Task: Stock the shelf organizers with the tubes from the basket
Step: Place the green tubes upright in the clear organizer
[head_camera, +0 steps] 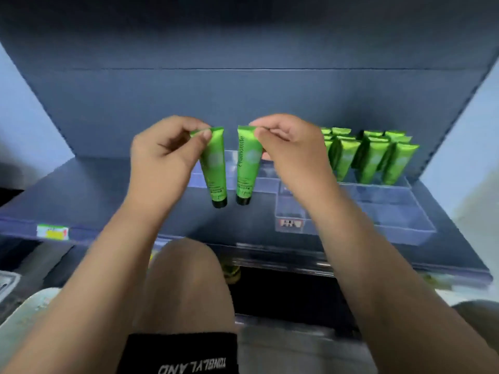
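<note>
**Head view.** Step in hand, as judged: two tubes are being brought to the clear plastic compartmented organizer [391,211] on the dark blue shelf [81,190].

- **Left hand:** the left hand [167,152] is raised with the forearm reaching forward. Its fingers [205,136] pinch the crimped top of a soft green plastic tube with a black cap [214,168].
- **Right hand:** the right hand [291,147] mirrors it, pinching a second green black-capped tube [248,166].
- **Tubes:** both hang cap-down, side by side and apart, at the organizer's left end. Rows of standing green tubes [372,155] fill its far right part.
- **Next move:** it likely calls for lowering each tube, cap first, into a compartment.
</note>
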Demonstrator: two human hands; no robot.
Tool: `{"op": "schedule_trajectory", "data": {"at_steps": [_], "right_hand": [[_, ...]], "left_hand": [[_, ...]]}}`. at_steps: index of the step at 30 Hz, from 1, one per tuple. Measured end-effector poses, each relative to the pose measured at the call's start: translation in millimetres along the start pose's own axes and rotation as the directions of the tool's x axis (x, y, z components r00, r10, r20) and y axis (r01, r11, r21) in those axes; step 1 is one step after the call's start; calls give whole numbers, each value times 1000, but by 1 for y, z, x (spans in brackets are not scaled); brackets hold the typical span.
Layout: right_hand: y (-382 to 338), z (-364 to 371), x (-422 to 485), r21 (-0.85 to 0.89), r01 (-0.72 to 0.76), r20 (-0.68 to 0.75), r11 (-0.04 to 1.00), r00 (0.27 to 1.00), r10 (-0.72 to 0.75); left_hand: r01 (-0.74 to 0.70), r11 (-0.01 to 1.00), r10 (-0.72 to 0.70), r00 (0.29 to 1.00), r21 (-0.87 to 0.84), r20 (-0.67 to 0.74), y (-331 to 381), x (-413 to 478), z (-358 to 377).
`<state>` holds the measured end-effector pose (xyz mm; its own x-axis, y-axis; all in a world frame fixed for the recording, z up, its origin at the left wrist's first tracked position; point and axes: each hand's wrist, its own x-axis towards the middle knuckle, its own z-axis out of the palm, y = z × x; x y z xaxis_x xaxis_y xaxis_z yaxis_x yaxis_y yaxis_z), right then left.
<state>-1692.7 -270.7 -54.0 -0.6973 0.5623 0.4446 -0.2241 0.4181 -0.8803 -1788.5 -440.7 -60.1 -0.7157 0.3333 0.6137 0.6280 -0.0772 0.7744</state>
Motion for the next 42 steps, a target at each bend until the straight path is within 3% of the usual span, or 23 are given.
{"op": "schedule_trajectory", "data": {"at_steps": [8, 12, 20, 31, 42], "right_hand": [[53, -125, -16, -82, -5, -184, 997, 983, -10], [78, -157, -8, -101, -52, -272, 994, 962, 23], [104, -186, 36, -191, -41, -292, 981, 956, -17], [119, -179, 63, -91, 1, -389, 996, 921, -36], [133, -179, 62, -73, -39, -483, 997, 876, -1]], "left_hand": [[36, 970, -7, 993, -241, 120, 1, 5, 133], [49, 968, 0, 980, -244, 200, -14, 14, 179], [43, 974, 13, 969, -223, 247, -45, 56, 247], [-134, 982, 157, 971, -135, 181, -74, 60, 264], [-221, 975, 216, 943, -11, 252, -82, 48, 264]]}}
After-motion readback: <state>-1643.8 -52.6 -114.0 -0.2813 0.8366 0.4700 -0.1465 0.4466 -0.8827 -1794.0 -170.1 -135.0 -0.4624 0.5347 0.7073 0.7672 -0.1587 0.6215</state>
